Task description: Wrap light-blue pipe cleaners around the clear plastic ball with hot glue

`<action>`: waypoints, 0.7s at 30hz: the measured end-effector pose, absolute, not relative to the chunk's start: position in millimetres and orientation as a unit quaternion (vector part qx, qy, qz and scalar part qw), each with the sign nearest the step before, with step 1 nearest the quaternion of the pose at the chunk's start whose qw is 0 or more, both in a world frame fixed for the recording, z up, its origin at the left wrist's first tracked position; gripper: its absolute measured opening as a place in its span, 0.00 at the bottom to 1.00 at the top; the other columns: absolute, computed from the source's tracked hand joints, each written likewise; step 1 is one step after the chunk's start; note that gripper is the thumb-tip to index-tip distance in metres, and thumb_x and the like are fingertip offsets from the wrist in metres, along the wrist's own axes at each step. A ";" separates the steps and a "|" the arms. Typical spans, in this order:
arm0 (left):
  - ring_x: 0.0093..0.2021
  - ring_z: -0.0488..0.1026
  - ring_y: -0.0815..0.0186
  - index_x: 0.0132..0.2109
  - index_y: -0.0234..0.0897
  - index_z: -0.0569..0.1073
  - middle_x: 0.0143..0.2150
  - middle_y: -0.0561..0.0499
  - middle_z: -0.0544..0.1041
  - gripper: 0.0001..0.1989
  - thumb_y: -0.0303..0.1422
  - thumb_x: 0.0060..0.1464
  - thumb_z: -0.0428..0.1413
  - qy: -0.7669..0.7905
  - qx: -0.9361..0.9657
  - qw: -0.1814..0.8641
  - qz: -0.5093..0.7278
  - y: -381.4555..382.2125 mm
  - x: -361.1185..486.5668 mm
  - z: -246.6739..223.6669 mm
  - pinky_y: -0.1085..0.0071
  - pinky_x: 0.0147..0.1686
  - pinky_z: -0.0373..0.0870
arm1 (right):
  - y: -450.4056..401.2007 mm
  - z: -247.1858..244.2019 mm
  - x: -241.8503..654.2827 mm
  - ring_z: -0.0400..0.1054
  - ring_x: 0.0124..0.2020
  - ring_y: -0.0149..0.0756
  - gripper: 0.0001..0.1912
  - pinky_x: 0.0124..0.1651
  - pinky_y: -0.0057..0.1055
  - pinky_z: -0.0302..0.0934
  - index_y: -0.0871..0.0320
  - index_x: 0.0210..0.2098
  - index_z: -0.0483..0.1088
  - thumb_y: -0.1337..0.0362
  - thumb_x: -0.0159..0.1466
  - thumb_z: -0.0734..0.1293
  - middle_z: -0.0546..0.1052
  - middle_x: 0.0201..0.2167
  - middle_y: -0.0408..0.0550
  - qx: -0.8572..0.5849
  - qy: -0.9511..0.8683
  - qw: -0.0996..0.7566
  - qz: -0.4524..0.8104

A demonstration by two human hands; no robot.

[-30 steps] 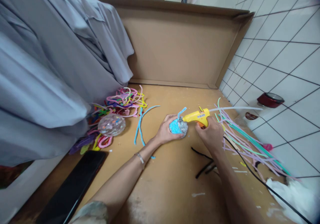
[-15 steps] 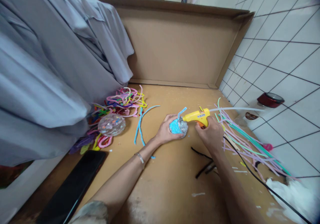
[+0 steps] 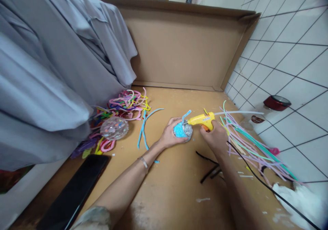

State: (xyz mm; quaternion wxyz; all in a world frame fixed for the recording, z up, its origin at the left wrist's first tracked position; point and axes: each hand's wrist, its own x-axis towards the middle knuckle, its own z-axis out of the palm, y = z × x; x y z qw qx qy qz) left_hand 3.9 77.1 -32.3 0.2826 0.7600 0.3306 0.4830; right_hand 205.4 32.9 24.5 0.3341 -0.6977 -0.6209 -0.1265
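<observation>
My left hand (image 3: 171,134) is wrapped round a small rounded object, grey and partly covered with rows of blue pipe cleaner (image 3: 180,130). One loose end of the blue pipe cleaner sticks up from its top. My right hand (image 3: 214,134) grips a yellow hot glue gun (image 3: 202,119) by the handle, fingers at the orange trigger. The gun's nozzle points left and is at the upper edge of the object, by the blue rows. A long translucent glue stick (image 3: 238,112) juts from the gun's back. More blue pipe cleaners (image 3: 143,131) lie left of my left hand.
On the left are a heap of coloured pipe cleaners (image 3: 130,102), a clear faceted bowl (image 3: 114,128), a black phone (image 3: 77,189) and grey cloth (image 3: 64,69). Black pipe cleaners (image 3: 208,173), pastel ones (image 3: 252,141), a red-lidded jar (image 3: 274,107) and a black cord (image 3: 263,182) lie rightward. Cardboard (image 3: 179,49) stands behind.
The glue stick's far end has shifted slightly left, and my right hand has moved very slightly. The left hand and the object stay where they were.
</observation>
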 end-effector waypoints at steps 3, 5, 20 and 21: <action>0.57 0.67 0.53 0.55 0.37 0.69 0.55 0.42 0.67 0.39 0.39 0.34 0.70 0.329 0.760 0.278 0.486 77.4 3.6 -32.4 0.53 0.58 0.65 | 39.4 16.7 212.8 0.62 0.26 0.38 0.14 0.31 0.32 0.50 0.57 0.29 0.67 0.52 0.57 0.62 0.72 0.25 0.49 -0.747 -0.571 0.331 -0.084; 0.57 0.67 0.52 0.56 0.37 0.69 0.55 0.42 0.67 0.39 0.40 0.34 0.70 0.331 0.760 0.276 0.486 77.8 3.2 -32.8 0.51 0.58 0.65 | 44.6 8.6 220.4 0.63 0.27 0.39 0.15 0.31 0.33 0.51 0.59 0.31 0.68 0.52 0.57 0.62 0.73 0.28 0.51 -0.775 -0.539 0.321 -0.076; 0.58 0.66 0.51 0.57 0.42 0.68 0.57 0.42 0.65 0.39 0.40 0.36 0.69 0.313 0.773 0.252 0.491 77.5 4.3 -33.9 0.50 0.57 0.64 | 49.3 -19.1 240.0 0.65 0.40 0.53 0.19 0.41 0.45 0.56 0.66 0.40 0.69 0.55 0.60 0.63 0.72 0.37 0.65 -0.760 -0.544 0.286 -0.212; 0.58 0.66 0.51 0.57 0.42 0.68 0.57 0.42 0.66 0.39 0.40 0.36 0.69 0.314 0.775 0.250 0.489 77.3 4.1 -33.3 0.51 0.57 0.64 | 47.2 -11.5 233.8 0.65 0.42 0.53 0.18 0.42 0.45 0.56 0.66 0.41 0.69 0.57 0.60 0.62 0.72 0.38 0.64 -0.748 -0.555 0.304 -0.201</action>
